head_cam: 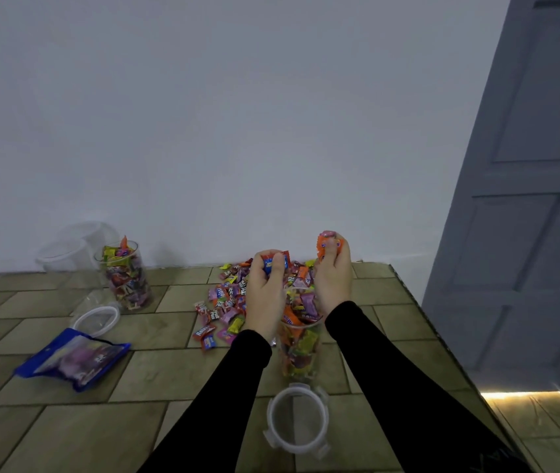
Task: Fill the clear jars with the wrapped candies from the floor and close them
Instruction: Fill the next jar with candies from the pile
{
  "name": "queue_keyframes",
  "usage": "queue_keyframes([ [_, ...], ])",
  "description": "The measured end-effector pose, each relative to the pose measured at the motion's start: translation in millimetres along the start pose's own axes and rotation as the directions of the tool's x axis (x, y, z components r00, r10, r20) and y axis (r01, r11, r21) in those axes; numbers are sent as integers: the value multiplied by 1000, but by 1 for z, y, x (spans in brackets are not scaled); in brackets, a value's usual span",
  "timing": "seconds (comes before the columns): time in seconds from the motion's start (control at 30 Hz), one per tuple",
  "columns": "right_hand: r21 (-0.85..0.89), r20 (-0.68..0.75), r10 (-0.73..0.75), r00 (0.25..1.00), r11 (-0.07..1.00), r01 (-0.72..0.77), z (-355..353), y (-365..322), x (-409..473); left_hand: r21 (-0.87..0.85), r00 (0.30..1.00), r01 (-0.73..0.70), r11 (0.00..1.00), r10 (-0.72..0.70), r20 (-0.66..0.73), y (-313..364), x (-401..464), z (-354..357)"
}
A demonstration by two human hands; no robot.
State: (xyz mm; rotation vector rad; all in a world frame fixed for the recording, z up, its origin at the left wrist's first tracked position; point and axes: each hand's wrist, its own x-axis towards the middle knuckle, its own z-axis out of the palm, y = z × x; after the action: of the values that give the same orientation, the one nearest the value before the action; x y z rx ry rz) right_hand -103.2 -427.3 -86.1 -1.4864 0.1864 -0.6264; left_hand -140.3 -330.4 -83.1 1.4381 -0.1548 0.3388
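A clear jar [299, 349], almost full of wrapped candies, stands on the tiled floor between my forearms. My left hand [265, 288] holds a clutch of candies, blue and red wrappers showing at its fingertips, just left of the jar's mouth. My right hand [334, 271] grips orange and pink candies, raised above the jar's right rim. The loose candy pile [227, 302] lies behind and left of the jar. A clear lid [297, 419] lies on the floor in front of the jar. A second jar [126, 274], full and open, stands at the left.
Another lid [96, 319] lies beside the second jar, with empty clear containers [67, 254] behind it by the wall. A blue candy bag [73, 361] lies at the left. A grey door [524, 199] stands at the right, light under it.
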Motion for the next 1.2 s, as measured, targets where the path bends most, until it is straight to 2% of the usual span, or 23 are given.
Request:
queue_keyframes([
  [0.13,-41,30,-28,999,999,30,-1,-2,1,-88,998,50,995,-53,-24,-2,4,0],
  [0.23,-43,22,-33,999,998,34,1,0,3,-112,1000,29,993,-28,4,-1,6,0],
  [0.47,-56,30,-45,999,997,46,2,1,8,-28,996,-66,997,68,59,-8,10,-1],
  [0.87,-41,34,-48,998,998,50,2,0,7,-35,995,-24,999,28,99,-12,16,-1],
  [1.0,-76,42,-49,998,996,52,2,1,6,-89,998,-55,995,56,17,-15,12,-4],
  [1.1,-72,46,-48,998,996,52,3,1,6,-59,998,66,996,-67,-19,-28,5,-6],
  [1.2,-60,53,-48,997,997,51,3,1,5,-163,951,309,937,-305,49,-36,-3,-4],
])
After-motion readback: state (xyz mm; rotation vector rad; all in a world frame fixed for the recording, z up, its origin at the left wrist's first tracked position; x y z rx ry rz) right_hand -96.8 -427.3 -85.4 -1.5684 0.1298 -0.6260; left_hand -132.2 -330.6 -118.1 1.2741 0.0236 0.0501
